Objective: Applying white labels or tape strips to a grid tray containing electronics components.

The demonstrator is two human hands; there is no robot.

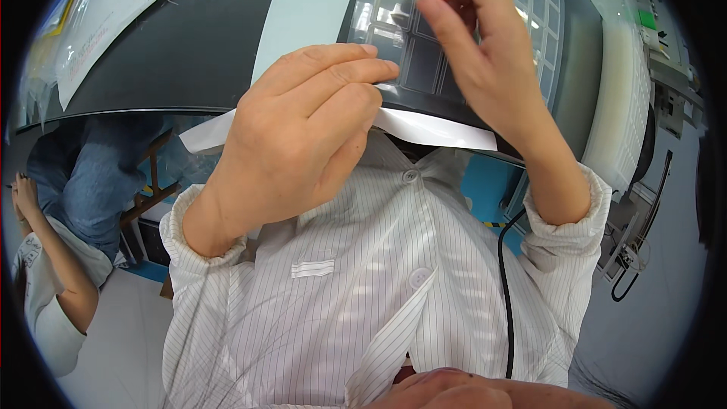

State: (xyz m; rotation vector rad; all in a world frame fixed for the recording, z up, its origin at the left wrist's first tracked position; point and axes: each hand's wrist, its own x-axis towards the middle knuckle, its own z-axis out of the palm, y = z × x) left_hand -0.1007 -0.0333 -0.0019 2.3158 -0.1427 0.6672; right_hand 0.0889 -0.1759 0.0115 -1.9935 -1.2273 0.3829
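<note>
A clear plastic tray divided into rectangular pockets lies on the dark table in front of me. My left hand is at the tray's near left edge, its fingers bent and drawn together. The fingertips reach over the near pockets, and whatever they may grip is hidden. Over the middle of the tray, my right hand is closed in a pinch, thumb and index finger meeting. Anything between those tips is too small to make out. Below my left hand, a white paper strip hangs along the table's front edge.
A pale green strip runs across the dark table left of the tray. Printed paper in a clear sleeve lies farther left. Another person sits at the left. A black cable hangs before my right side.
</note>
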